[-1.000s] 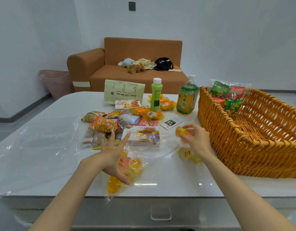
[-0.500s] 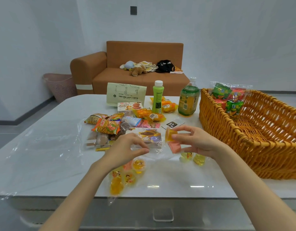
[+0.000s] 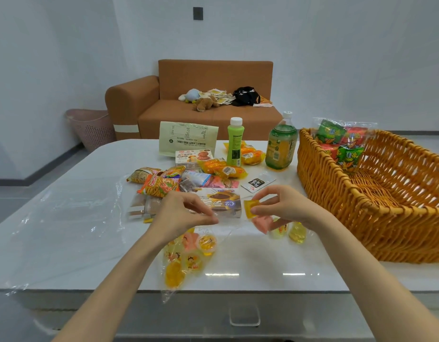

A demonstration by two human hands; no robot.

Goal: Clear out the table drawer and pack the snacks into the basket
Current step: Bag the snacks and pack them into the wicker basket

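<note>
My right hand (image 3: pixel 286 209) pinches an orange jelly cup (image 3: pixel 251 208) between thumb and fingers, with a pink jelly cup (image 3: pixel 261 223) under the palm. My left hand (image 3: pixel 182 214) pinches the mouth of a clear plastic bag (image 3: pixel 181 257) that holds several jelly cups and lies on the white table (image 3: pixel 65 230). Two more jelly cups (image 3: pixel 290 233) lie under my right wrist. The wicker basket (image 3: pixel 337 201) stands at the right with a bag of green and red snack packs (image 3: pixel 342 144) inside. The table drawer (image 3: pixel 244 315) is shut below the front edge.
Snack packets (image 3: pixel 161 185), a cake box (image 3: pixel 221 202), a cookie box (image 3: pixel 193 156), a green bottle (image 3: pixel 235 141), a tea bottle (image 3: pixel 281 144) and a paper bag (image 3: pixel 187 138) crowd the table's middle. Clear film (image 3: pixel 73 208) covers the left. A sofa (image 3: pixel 208 102) stands behind.
My left hand closed from spread fingers and lifted onto the bag's edge. My right hand brought the orange jelly cup left toward it, and the camera came closer.
</note>
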